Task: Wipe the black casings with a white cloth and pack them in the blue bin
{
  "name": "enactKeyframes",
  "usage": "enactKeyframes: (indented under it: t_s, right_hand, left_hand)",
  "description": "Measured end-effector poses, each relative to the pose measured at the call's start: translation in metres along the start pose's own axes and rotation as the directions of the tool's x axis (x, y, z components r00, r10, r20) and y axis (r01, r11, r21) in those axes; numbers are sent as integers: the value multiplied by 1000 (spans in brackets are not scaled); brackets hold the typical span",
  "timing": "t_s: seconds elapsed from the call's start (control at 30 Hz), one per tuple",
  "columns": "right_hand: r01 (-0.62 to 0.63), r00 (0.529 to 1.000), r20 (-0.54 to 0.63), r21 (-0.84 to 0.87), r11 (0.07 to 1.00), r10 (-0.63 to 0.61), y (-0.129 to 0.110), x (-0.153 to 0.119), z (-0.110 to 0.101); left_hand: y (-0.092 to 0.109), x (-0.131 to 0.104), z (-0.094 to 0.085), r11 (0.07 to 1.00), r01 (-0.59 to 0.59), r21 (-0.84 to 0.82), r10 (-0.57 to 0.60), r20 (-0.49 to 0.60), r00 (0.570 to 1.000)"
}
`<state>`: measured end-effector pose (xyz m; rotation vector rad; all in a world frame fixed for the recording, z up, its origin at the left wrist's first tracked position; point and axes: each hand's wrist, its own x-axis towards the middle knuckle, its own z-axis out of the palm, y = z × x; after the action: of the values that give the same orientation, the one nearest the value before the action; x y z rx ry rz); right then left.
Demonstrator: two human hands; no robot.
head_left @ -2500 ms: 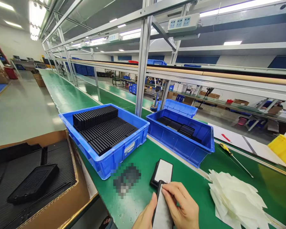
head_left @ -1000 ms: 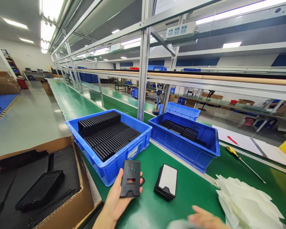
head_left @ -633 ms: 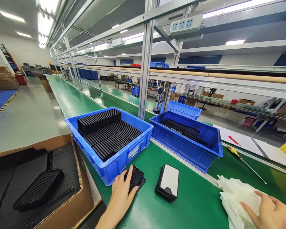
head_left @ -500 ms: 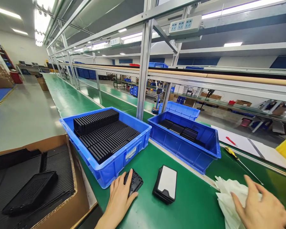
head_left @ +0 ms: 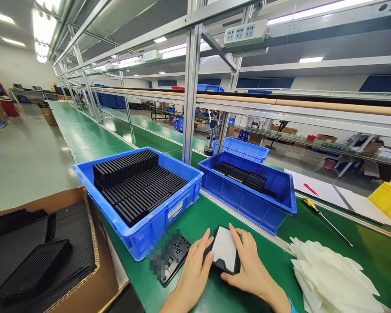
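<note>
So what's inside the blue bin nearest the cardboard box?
Inside the blue bin, slim black parts sit in close rows, one row raised higher; whatever lies beneath them is covered.

Head-worn view, forward and down, left hand (head_left: pixel 195 263) and right hand (head_left: pixel 249 265) near, green bench (head_left: pixel 80 130) receding, perhaps blurred afar

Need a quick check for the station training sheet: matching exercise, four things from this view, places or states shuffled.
Things:
1. screwdriver
2. white-faced black case
3. open black shell
4. pale sheets

Places or states:
A. loose pile, to the right of the right hand
B. yellow handle, lying to the right of the dark blue bin
C. just left of the left hand, near the light blue bin
D. between the two hands

Pairs: 1-B, 2-D, 3-C, 4-A
</note>
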<state>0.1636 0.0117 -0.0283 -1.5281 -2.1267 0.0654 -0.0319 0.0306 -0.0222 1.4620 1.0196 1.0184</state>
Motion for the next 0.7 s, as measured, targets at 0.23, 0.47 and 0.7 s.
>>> enactKeyframes:
  t_s: [0.23,0.47,0.7]
  right_hand:
    - [162,981,-109,31,986,-158,-59,-14,-11]
    - [278,893,-413,192,941,-180,-82,-1,-26]
    - [417,814,-501,151,897,-294,-92,3,-25]
  left_hand:
    - [26,-26,-5,342,612,-713,-284,543,790]
    - [15,-52,-13,495,549,-673,-287,470,835]
    - [-24,-77,-13,656,285,-699,-261,144,955]
